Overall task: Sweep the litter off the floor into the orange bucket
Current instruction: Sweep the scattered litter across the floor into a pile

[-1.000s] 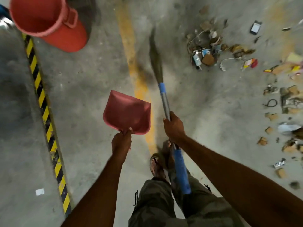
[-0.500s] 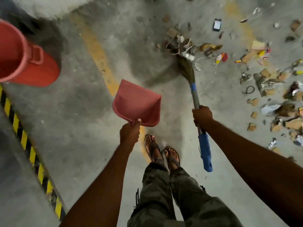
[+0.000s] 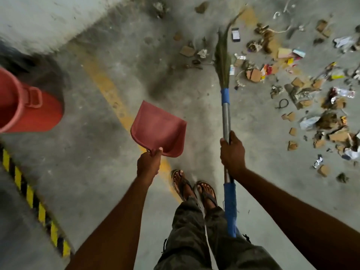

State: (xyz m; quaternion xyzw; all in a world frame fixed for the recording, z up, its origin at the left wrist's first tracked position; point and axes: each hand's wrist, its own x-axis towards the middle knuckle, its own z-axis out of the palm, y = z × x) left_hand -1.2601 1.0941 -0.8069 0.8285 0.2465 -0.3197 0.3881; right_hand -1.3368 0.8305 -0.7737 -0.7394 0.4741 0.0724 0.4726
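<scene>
While the person stands on the concrete floor, the orange bucket waits at the left edge of the view. It seems upright, and its mouth is partly out of the picture. The litter, mostly cardboard scraps, wrappers and paper, lies scattered well apart from the bucket, beyond the yellow line, and it is not yet gathered into a heap. The broom is on the side far from the bucket, with its bristles among the nearest scraps. The red dustpan hangs in the air between bucket and broom, and it looks empty to me.

The right hand is clamped around the broom's metal shaft. The left hand grips the dustpan by its handle, so the two hands are apart.

I think the distance to the bucket is the main risk. With only one hand on the broom, a hard stroke may throw the light wrappers further from the bucket. A full pan carried so far could also spill, and a knock on the rim could tip the bucket.
</scene>
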